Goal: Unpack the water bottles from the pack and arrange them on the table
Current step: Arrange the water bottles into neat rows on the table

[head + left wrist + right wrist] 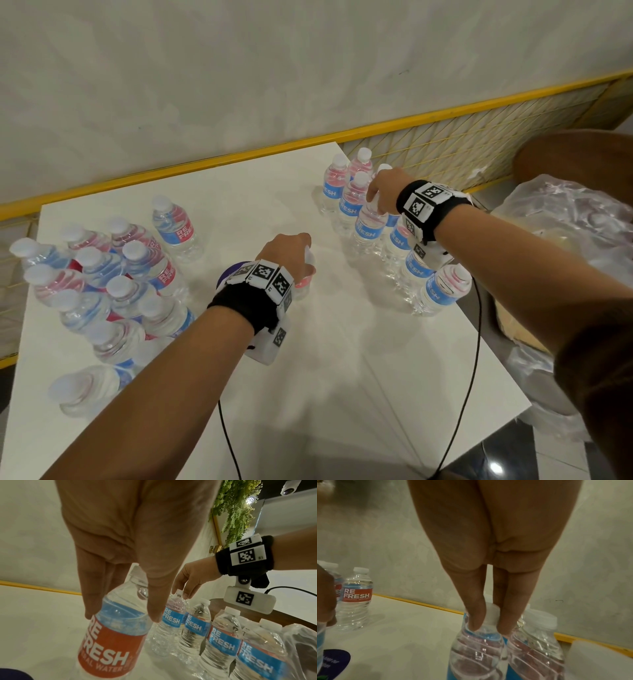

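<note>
Small clear water bottles with red and blue labels stand on a white table. A cluster fills the left side, and a row runs along the right edge. My left hand grips the shoulder of a red-labelled bottle from above at the table's middle. My right hand pinches the white cap of a blue-labelled bottle in the right row. The left hand hides most of its bottle in the head view.
Crumpled clear plastic wrap lies off the table's right side, beside a brown chair. A yellow mesh rail runs behind the table. A purple sticker lies by my left wrist. Black cables hang from both wrists.
</note>
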`<move>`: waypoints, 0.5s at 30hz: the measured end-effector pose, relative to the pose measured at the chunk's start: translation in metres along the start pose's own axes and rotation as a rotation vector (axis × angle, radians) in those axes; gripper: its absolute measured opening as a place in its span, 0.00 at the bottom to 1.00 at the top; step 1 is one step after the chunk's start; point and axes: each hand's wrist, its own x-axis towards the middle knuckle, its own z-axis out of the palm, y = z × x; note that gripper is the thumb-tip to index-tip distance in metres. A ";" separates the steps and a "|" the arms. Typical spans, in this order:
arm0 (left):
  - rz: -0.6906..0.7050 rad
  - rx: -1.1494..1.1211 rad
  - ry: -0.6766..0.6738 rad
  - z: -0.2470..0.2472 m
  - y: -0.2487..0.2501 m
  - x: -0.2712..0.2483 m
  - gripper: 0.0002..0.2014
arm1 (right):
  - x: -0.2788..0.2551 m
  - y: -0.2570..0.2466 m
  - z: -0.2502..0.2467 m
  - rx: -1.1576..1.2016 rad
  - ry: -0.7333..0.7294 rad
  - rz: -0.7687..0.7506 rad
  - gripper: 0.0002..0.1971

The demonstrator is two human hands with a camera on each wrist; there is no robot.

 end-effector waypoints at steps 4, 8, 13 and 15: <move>0.009 -0.011 -0.110 -0.012 -0.014 -0.003 0.36 | -0.014 -0.015 -0.003 -0.015 0.135 -0.030 0.21; -0.105 0.089 -0.080 -0.049 -0.052 -0.015 0.40 | -0.049 -0.065 0.003 0.171 0.081 -0.331 0.24; -0.286 0.329 -0.155 -0.081 -0.098 -0.044 0.31 | -0.075 -0.117 0.020 0.077 -0.067 -0.479 0.26; -0.323 0.379 -0.213 -0.080 -0.111 -0.054 0.29 | -0.072 -0.122 0.021 0.051 -0.035 -0.450 0.23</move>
